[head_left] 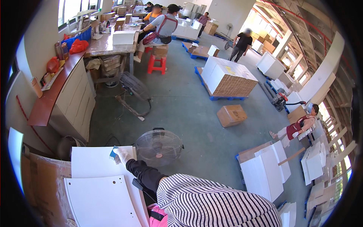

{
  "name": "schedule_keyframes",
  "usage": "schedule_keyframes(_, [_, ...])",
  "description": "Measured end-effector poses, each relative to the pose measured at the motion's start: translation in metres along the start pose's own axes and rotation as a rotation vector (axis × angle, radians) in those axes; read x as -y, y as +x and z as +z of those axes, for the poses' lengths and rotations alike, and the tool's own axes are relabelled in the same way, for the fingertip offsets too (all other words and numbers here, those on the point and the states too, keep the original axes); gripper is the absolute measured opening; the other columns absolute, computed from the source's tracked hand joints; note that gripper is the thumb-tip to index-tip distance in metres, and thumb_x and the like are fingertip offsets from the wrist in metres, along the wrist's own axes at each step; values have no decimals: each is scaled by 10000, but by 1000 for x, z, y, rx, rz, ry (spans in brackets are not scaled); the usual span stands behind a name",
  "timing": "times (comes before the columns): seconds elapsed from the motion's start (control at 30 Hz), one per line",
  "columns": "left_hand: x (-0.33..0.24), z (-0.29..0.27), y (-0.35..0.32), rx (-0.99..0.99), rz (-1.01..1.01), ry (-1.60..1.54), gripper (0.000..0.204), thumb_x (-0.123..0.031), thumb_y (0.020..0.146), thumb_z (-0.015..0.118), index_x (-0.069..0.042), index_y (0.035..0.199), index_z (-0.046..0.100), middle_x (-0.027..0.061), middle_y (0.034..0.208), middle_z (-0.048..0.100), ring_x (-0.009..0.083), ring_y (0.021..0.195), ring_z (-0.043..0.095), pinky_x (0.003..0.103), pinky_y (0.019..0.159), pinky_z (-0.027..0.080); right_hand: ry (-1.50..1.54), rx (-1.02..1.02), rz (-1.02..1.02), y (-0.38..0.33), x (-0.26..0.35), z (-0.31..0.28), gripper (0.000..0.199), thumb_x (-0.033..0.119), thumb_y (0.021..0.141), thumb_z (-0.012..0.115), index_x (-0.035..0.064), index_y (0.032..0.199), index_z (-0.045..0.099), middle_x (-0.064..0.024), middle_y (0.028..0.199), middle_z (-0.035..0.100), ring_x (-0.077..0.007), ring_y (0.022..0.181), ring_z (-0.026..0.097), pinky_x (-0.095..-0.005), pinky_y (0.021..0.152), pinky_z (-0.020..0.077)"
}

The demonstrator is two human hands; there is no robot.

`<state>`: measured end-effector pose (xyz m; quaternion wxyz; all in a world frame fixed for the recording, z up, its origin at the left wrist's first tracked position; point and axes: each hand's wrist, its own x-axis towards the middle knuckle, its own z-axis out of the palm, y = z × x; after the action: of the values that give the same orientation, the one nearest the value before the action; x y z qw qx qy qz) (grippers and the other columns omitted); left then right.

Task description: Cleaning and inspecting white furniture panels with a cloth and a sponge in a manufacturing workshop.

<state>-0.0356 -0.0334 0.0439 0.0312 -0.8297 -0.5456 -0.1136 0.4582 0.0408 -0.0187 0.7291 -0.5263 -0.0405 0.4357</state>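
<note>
From my remote seat I see the wearer's loose striped sleeve [215, 200], white with narrow dark bands, its cloth full and creased. Past the striped sleeve's cuff I make out a plain black forearm covering [145, 174], softly wrinkled. Farthest from the striped sleeve, a white glove [123, 156] covers the right hand. Bright pink fabric [160, 223] with black shows beside the striped sleeve; I can't tell whether it's worn.

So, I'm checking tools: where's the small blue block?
In the head view, left of centre, the small blue block is in the gloved right hand, over the farther white panel, left of the nearest fan.
</note>
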Motion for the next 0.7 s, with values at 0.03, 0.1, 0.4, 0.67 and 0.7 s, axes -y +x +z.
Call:
schedule_keyframes(0.03, [-2, 0, 1, -17, 8, -15, 614, -457, 974, 478, 1, 1379, 522, 220, 1417, 507, 401, 1338, 431, 530, 1130, 302, 0, 3, 10, 2, 0, -2, 341, 381, 921, 548, 63, 823, 619, -90, 636, 627, -193, 464, 592, -330, 413, 498])
schedule_keyframes(0.1, [-5, -1, 3, -26, 24, -22, 603, -445, 974, 487, 4, 1373, 528, 222, 1412, 512, 404, 1333, 436, 531, 1127, 308, 0, 2, 14, 5, 1, -6, 337, 379, 923, 546, 64, 825, 618, -92, 633, 625, -194, 466, 594, -329, 416, 500])
schedule_keyframes(0.4, [0, 0, 2, -45, 59, -4, 569, -391, 972, 504, 21, 1364, 530, 225, 1413, 509, 410, 1330, 437, 532, 1127, 313, -7, 4, -23, 5, -6, -3, 337, 391, 932, 550, 74, 833, 606, -83, 622, 615, -187, 460, 588, -325, 407, 495])
schedule_keyframes(0.67, [-8, -10, 7, 63, 8, 22, 586, -394, 971, 503, 7, 1399, 493, 222, 1435, 483, 401, 1353, 407, 532, 1132, 303, -20, 32, -28, 8, -7, -10, 292, 373, 935, 547, 91, 867, 579, -68, 614, 601, -174, 439, 573, -319, 383, 472])
schedule_keyframes(0.7, [-8, -9, 6, 60, -2, 31, 589, -397, 972, 501, 4, 1404, 488, 217, 1438, 480, 397, 1355, 405, 530, 1135, 299, -18, 44, -23, 8, -5, -9, 289, 367, 934, 546, 90, 859, 577, -72, 615, 600, -174, 440, 573, -320, 382, 472])
